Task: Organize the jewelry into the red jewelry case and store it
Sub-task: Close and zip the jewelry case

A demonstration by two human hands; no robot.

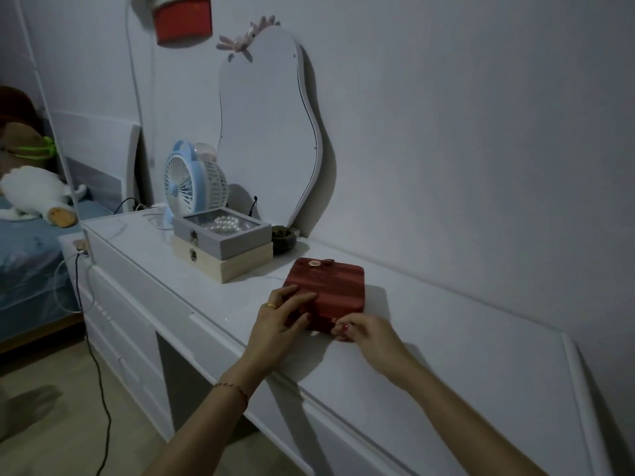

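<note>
Head view: left hand [280,319] lay flat, fingers straight, on the red jewelry case [330,286]; right hand [360,329] pinched its near corner.

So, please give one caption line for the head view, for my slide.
Both hands, left hand and right hand, on the closed red jewelry case on a white dresser.

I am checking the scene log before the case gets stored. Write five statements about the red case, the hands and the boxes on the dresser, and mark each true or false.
1. The red jewelry case lies closed on the dresser. True.
2. The left hand rests on the case. True.
3. The right hand hangs clear of the case. False: it pinches at the case's near edge.
4. The grey box sits under the beige box. False: grey is on top.
5. Pearls show in the grey box. True.
</note>
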